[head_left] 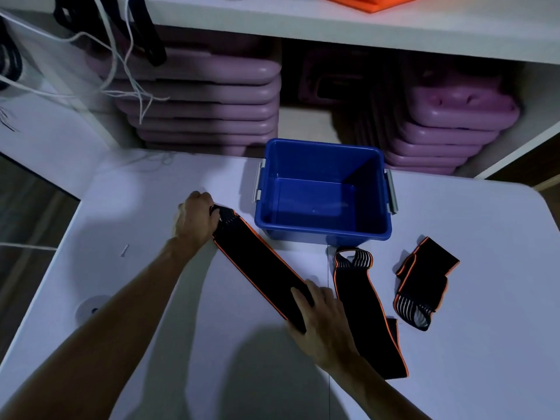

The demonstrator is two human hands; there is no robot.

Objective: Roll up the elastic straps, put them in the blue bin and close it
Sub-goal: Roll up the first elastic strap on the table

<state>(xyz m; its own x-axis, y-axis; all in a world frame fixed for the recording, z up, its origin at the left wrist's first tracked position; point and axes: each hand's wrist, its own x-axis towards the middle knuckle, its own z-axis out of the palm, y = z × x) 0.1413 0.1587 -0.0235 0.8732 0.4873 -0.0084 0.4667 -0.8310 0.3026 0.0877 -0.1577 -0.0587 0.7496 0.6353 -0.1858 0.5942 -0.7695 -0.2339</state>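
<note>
A black elastic strap with orange edges (257,262) lies stretched flat and diagonal on the white table (151,298). My left hand (194,221) grips its far, striped end. My right hand (321,316) presses and holds its near end. A second strap (363,304) lies unrolled just right of my right hand. A third strap (424,277) lies crumpled further right. The blue bin (322,189) stands open and holds nothing, behind the straps, with grey latches on both sides. No lid is in view.
Stacks of purple plastic steps (206,104) fill the white shelf unit behind the table. White cords (121,56) hang at the upper left. An orange item (378,3) lies on the top shelf. The table's rounded corner is at the right.
</note>
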